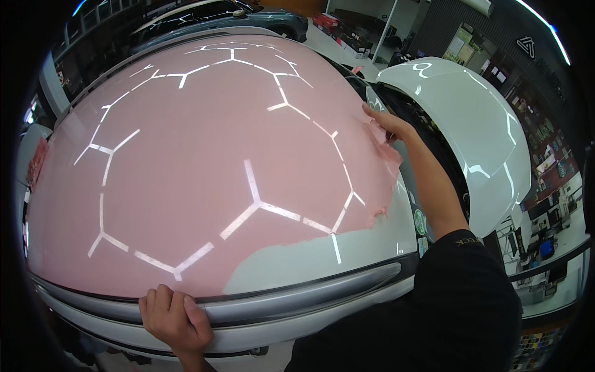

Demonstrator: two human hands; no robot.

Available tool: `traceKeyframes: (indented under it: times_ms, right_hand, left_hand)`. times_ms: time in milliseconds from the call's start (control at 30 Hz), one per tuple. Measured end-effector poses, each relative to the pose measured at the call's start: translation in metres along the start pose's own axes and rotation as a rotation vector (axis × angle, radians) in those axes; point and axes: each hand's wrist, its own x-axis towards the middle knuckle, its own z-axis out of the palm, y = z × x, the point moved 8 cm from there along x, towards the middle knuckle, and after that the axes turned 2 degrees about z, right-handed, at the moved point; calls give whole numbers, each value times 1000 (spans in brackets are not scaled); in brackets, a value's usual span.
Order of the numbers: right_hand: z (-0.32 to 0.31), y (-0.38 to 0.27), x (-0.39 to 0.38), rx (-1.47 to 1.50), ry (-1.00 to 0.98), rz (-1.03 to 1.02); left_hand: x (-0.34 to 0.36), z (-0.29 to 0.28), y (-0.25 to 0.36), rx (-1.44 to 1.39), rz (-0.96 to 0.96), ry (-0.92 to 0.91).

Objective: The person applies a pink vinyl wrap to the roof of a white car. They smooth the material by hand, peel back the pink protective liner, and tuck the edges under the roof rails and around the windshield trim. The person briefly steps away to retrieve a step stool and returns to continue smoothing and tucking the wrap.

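Note:
My left hand (173,316) is closed over the silver roof rail (304,285) along the near edge of a white car roof. Pink film (167,161) covers most of the roof, with patterned lights reflected in it; bare white paint (297,260) shows at the near right. My right hand (387,127), arm stretched out to the far right edge, grips the crumpled, ragged edge of the film (387,161). More crumpled pink film (36,161) hangs at the far left edge.
A raised white hood (471,136) stands beyond the roof to the right. A dark car (211,25) is parked behind. Red and black boxes (344,34) lie on the floor at the back, and a cluttered display area (551,242) lines the right side.

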Motion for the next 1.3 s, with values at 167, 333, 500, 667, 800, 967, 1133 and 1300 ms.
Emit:
traceKeyframes:
  times_ms: [167, 333, 500, 667, 800, 967, 1133, 1300]
  right_hand:
    - [-10, -3, -46, -188, -193, -44]
    - [-4, 6, -55, -365, 10, -110]
    - [5, -24, -67, -474, 134, -579]
    - [7, -21, -84, -683, 306, -532]
    - [15, -33, -113, -737, 430, -483]
    - [19, -31, -125, -500, 549, -604]
    - [8, 14, -97, -248, 538, -553]
    - [2, 21, -113, -3, 451, -507]
  left_hand:
    - [5, 1, 4, -41, 41, 58]
    - [6, 0, 6, -83, 58, 111]
    - [4, -4, 5, -70, 93, 190]
    - [8, -6, 11, -104, 140, 216]
    - [7, -14, 12, -117, 139, 234]
    - [3, -18, 7, -89, 117, 278]
    - [6, -11, 9, -119, 81, 273]
    - [6, -16, -2, -87, -47, 169]
